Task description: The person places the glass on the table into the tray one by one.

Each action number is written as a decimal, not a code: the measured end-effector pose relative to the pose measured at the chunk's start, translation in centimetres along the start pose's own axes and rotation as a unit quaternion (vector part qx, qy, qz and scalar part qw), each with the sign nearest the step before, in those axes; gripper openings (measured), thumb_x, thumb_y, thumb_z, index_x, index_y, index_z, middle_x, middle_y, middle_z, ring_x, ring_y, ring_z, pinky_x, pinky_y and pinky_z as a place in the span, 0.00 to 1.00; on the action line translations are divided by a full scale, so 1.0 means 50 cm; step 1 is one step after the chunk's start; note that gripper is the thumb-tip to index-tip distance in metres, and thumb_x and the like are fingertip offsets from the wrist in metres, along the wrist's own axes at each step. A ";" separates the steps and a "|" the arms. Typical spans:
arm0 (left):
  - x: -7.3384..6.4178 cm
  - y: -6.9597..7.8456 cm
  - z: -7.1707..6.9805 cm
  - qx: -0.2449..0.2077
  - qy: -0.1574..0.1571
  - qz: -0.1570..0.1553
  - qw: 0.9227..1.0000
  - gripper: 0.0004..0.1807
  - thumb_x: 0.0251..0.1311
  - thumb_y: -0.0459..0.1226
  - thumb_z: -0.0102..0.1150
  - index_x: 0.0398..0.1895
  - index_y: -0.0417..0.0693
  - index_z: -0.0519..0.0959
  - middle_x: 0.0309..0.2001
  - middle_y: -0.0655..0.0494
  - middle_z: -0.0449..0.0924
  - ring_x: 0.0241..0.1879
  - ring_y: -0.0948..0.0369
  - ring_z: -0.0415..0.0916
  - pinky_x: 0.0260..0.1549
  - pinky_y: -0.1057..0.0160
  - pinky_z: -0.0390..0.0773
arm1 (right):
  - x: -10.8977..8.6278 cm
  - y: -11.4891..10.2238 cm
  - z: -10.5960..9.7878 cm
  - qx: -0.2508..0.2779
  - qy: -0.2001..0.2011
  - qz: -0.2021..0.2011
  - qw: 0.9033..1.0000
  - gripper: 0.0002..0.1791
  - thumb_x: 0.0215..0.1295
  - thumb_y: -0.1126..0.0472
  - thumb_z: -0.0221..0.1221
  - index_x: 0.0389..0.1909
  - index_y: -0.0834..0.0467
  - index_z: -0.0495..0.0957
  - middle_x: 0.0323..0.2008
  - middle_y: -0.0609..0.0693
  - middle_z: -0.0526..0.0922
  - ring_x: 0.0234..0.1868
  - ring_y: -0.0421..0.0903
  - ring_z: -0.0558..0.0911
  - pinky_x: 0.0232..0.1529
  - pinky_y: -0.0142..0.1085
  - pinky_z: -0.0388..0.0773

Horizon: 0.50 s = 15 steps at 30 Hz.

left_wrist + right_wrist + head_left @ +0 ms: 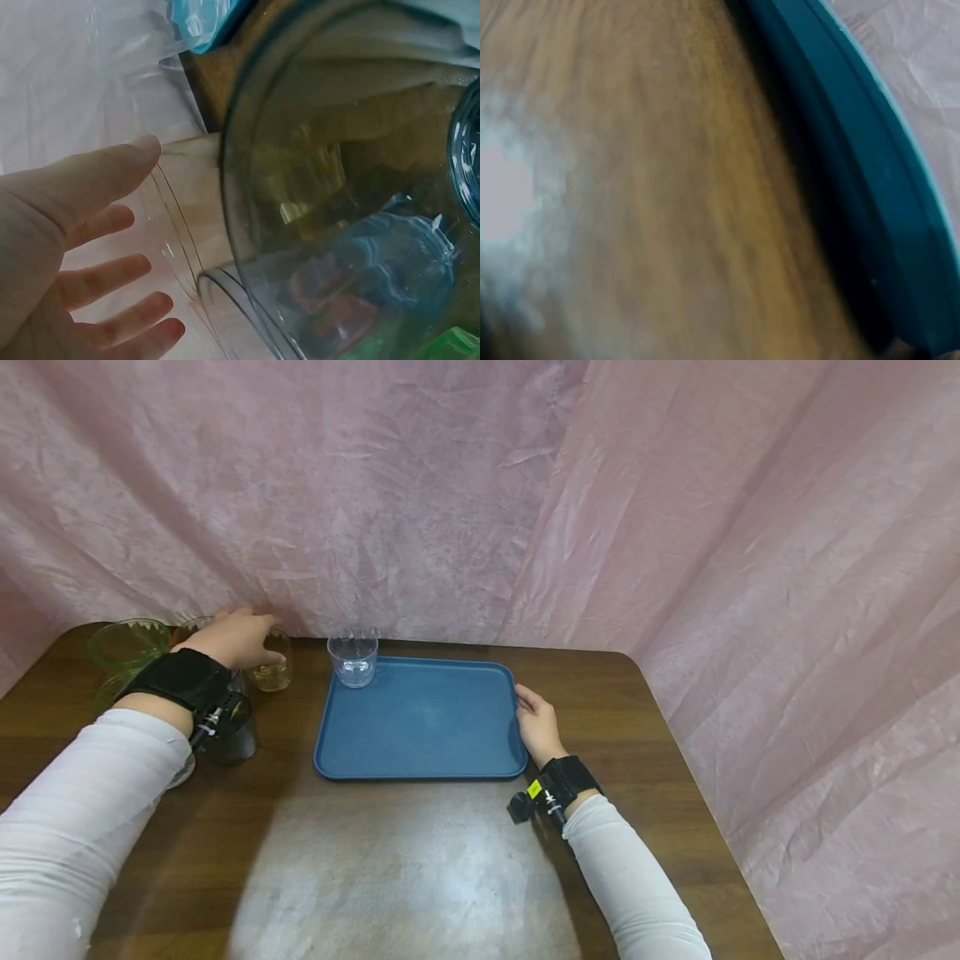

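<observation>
My left hand (236, 639) is at the back left of the table, its thumb beside an amber-tinted clear cup (273, 675). In the left wrist view the fingers (112, 285) are spread and slightly bent around the cup's rim side; firm contact cannot be seen. A large grey-tinted glass (337, 82) fills the foreground there. My right hand (538, 727) holds the right rim of a blue tray (427, 718); it is hardly visible in the right wrist view, where the tray's edge (855, 150) shows. A clear cup (355, 664) stands in the tray's back left corner.
Green clear glassware (127, 647) stands at the far left, partly behind the left hand. A grey glass (236, 745) stands under the left wrist. A pink curtain (450, 502) hangs along the back of the wooden table (360, 877).
</observation>
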<state>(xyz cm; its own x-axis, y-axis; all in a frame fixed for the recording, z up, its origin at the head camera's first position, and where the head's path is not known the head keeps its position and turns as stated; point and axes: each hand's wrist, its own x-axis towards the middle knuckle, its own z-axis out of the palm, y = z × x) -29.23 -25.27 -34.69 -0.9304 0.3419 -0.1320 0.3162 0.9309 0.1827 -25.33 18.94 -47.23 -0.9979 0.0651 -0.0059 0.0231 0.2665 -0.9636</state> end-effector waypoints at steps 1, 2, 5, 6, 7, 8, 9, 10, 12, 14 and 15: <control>0.000 -0.003 0.001 -0.004 0.000 0.001 1.000 0.36 0.57 0.43 0.63 0.62 0.26 0.65 0.58 0.20 0.63 0.60 0.26 0.52 0.58 0.26 0.49 | 0.000 0.001 0.000 0.001 -0.002 0.002 1.000 0.25 0.69 0.72 0.41 0.67 0.66 0.63 0.68 0.61 0.65 0.67 0.52 0.65 0.69 0.45 0.62; -0.001 -0.005 0.002 -0.006 -0.001 0.001 1.000 0.36 0.58 0.43 0.63 0.62 0.26 0.65 0.58 0.20 0.63 0.60 0.25 0.52 0.58 0.26 0.49 | 0.000 0.001 -0.001 0.002 -0.005 0.004 1.000 0.25 0.69 0.72 0.41 0.67 0.66 0.62 0.69 0.61 0.64 0.68 0.52 0.65 0.69 0.45 0.61; -0.003 -0.011 0.007 -0.012 -0.004 0.001 1.000 0.35 0.58 0.43 0.62 0.61 0.27 0.65 0.58 0.20 0.63 0.59 0.25 0.53 0.57 0.25 0.50 | 0.001 0.002 -0.002 0.011 -0.014 0.013 1.000 0.25 0.71 0.72 0.41 0.68 0.65 0.62 0.69 0.60 0.63 0.68 0.51 0.64 0.69 0.45 0.60; -0.004 -0.013 0.008 -0.011 -0.004 0.003 1.000 0.34 0.59 0.42 0.62 0.61 0.27 0.66 0.58 0.20 0.64 0.58 0.25 0.54 0.57 0.25 0.51 | 0.000 -0.001 -0.002 0.014 -0.018 0.015 1.000 0.24 0.71 0.72 0.41 0.68 0.66 0.61 0.69 0.61 0.63 0.69 0.52 0.63 0.70 0.45 0.60; -0.004 -0.014 0.009 -0.011 -0.004 0.006 1.000 0.34 0.59 0.42 0.62 0.61 0.27 0.66 0.58 0.21 0.65 0.58 0.25 0.54 0.56 0.25 0.52 | -0.002 -0.005 -0.003 0.015 -0.020 0.017 1.000 0.24 0.71 0.72 0.41 0.68 0.66 0.61 0.69 0.61 0.63 0.69 0.52 0.63 0.70 0.45 0.59; -0.005 -0.015 0.010 -0.010 -0.004 0.008 1.000 0.34 0.59 0.42 0.62 0.61 0.27 0.66 0.57 0.21 0.65 0.58 0.26 0.56 0.56 0.25 0.52 | -0.007 -0.013 -0.003 0.015 -0.022 0.017 0.999 0.24 0.70 0.73 0.41 0.67 0.67 0.61 0.69 0.62 0.62 0.69 0.53 0.63 0.70 0.46 0.59; -0.005 -0.016 0.011 -0.011 -0.005 0.009 1.000 0.34 0.58 0.42 0.62 0.61 0.27 0.66 0.57 0.21 0.66 0.57 0.26 0.57 0.56 0.25 0.54 | -0.012 -0.022 -0.003 0.014 -0.024 0.018 0.999 0.25 0.70 0.73 0.41 0.67 0.68 0.61 0.69 0.62 0.62 0.69 0.54 0.63 0.70 0.46 0.59; -0.005 -0.017 0.011 -0.011 -0.004 0.011 1.000 0.34 0.58 0.42 0.62 0.61 0.26 0.66 0.56 0.21 0.66 0.56 0.27 0.58 0.55 0.26 0.56 | -0.017 -0.032 -0.003 0.012 -0.026 0.017 0.999 0.25 0.70 0.74 0.41 0.67 0.69 0.61 0.69 0.63 0.62 0.69 0.54 0.63 0.69 0.46 0.60; -0.006 -0.017 0.012 -0.015 -0.002 0.014 1.000 0.34 0.58 0.42 0.63 0.60 0.27 0.66 0.55 0.22 0.67 0.54 0.29 0.62 0.53 0.28 0.60 | -0.022 -0.041 -0.003 0.009 -0.027 0.017 0.999 0.25 0.69 0.75 0.41 0.67 0.70 0.60 0.69 0.64 0.62 0.69 0.55 0.63 0.69 0.47 0.60; -0.008 -0.017 0.011 -0.017 -0.001 0.017 1.000 0.34 0.58 0.42 0.63 0.61 0.27 0.66 0.55 0.22 0.68 0.51 0.32 0.66 0.51 0.31 0.65 | -0.021 -0.036 -0.002 0.006 -0.023 0.014 1.000 0.25 0.69 0.74 0.40 0.67 0.69 0.61 0.69 0.63 0.62 0.69 0.55 0.63 0.69 0.47 0.60; -0.009 -0.017 0.011 -0.018 -0.001 0.018 1.000 0.34 0.58 0.42 0.63 0.61 0.27 0.66 0.55 0.22 0.68 0.51 0.32 0.66 0.50 0.31 0.65 | -0.017 -0.029 -0.001 0.005 -0.020 0.014 1.000 0.25 0.69 0.74 0.41 0.67 0.68 0.61 0.69 0.62 0.63 0.69 0.54 0.63 0.69 0.46 0.60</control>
<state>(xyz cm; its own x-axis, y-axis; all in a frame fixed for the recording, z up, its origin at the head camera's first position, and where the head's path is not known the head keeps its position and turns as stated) -29.00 -26.13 -35.31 -0.9183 0.3747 -0.1278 0.3418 0.9133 0.2214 -24.53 18.55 -45.81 -0.9985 0.0342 -0.0431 0.0504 0.2555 -0.9655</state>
